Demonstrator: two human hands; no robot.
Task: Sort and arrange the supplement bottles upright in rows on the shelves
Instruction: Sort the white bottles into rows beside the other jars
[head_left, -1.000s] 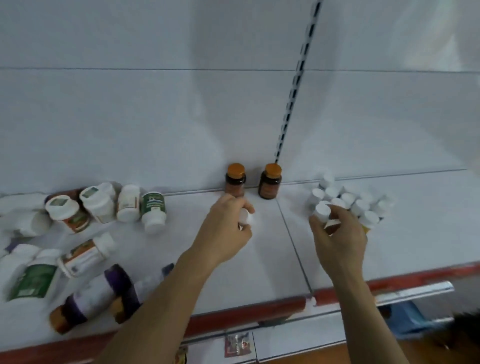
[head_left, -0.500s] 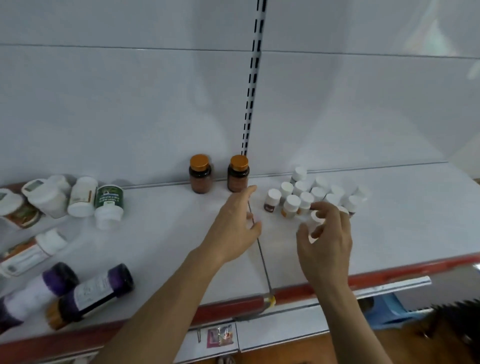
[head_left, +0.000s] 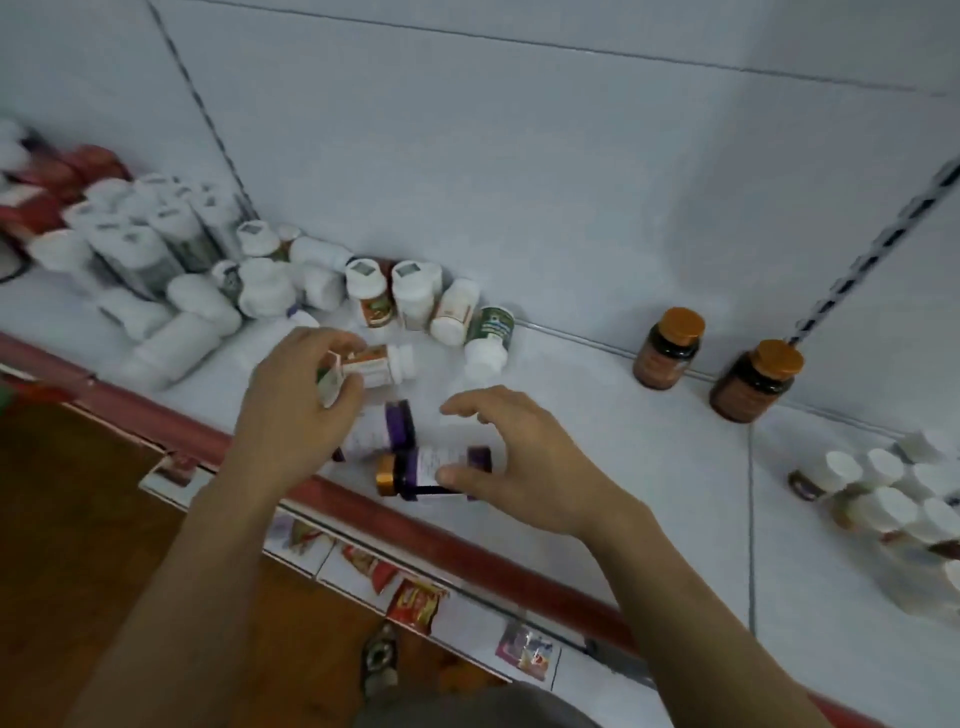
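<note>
Head view swung left; left hand (head_left: 296, 410) now holds white-capped bottle (head_left: 387, 364).

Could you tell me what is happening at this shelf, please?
A person is sorting supplement bottles on a shelf. The left hand grips a white bottle lying on its side; the right hand arches over a purple-labelled bottle, also lying down, thumb touching it. Two brown bottles stand upright by the back wall; a jumbled heap waits at the left.
</note>
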